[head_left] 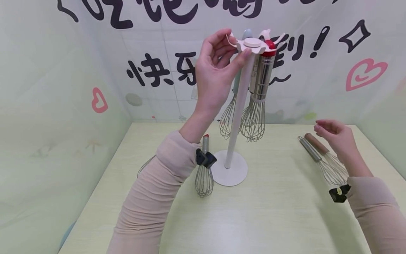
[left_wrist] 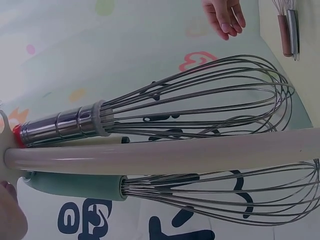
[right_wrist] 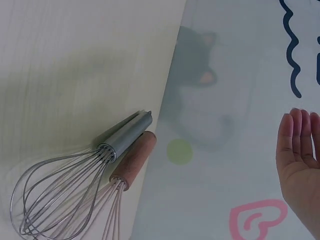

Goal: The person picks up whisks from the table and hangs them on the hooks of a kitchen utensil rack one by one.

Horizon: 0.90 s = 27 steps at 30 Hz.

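My left hand pinches the top of a white stand, thumb and fingers on its hooked rack. From the rack hang a metal-handled whisk with a red end, a teal-handled whisk and, partly hidden behind, a pale-handled one. In the left wrist view the stand's pole crosses in front of them. At the right my right hand, fingers loosely bent and holding nothing, hovers near two whisks on the table, one metal-handled, the other brown-handled.
A small whisk with a red tip lies left of the stand's round base. Wires of another whisk show beside my left sleeve, mostly hidden. Behind the table hangs a printed cloth with dark writing and hearts.
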Motion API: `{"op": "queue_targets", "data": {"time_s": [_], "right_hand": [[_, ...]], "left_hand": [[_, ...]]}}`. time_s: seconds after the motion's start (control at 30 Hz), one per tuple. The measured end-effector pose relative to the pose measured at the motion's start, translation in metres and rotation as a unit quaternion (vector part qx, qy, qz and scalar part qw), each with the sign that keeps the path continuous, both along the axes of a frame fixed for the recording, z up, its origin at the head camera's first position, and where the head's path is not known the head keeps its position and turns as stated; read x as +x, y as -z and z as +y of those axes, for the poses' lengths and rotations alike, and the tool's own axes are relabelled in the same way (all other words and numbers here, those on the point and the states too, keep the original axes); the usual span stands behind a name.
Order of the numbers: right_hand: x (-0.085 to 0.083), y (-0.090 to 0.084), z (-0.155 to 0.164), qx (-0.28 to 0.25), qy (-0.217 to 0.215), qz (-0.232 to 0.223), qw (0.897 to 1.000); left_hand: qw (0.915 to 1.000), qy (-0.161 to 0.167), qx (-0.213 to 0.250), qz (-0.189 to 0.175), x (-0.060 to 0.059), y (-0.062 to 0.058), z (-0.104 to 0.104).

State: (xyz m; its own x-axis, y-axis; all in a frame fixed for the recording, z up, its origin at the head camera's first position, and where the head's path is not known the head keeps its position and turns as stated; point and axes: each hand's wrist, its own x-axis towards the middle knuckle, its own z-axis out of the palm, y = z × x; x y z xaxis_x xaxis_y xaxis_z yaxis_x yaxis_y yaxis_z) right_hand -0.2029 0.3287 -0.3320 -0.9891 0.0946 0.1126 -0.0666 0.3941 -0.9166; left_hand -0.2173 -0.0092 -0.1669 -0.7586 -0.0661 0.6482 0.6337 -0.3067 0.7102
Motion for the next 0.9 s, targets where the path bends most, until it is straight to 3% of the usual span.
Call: {"op": "queue_targets", "data": {"time_s": [0.9], "right_hand": [[0.003, 0.04, 0.022, 0.076, 0.059, -0.057, 0.994]], "left_hand": [[0.9999, -0.012, 0.003, 0.006, 0.003, 0.001, 0.004]]}}
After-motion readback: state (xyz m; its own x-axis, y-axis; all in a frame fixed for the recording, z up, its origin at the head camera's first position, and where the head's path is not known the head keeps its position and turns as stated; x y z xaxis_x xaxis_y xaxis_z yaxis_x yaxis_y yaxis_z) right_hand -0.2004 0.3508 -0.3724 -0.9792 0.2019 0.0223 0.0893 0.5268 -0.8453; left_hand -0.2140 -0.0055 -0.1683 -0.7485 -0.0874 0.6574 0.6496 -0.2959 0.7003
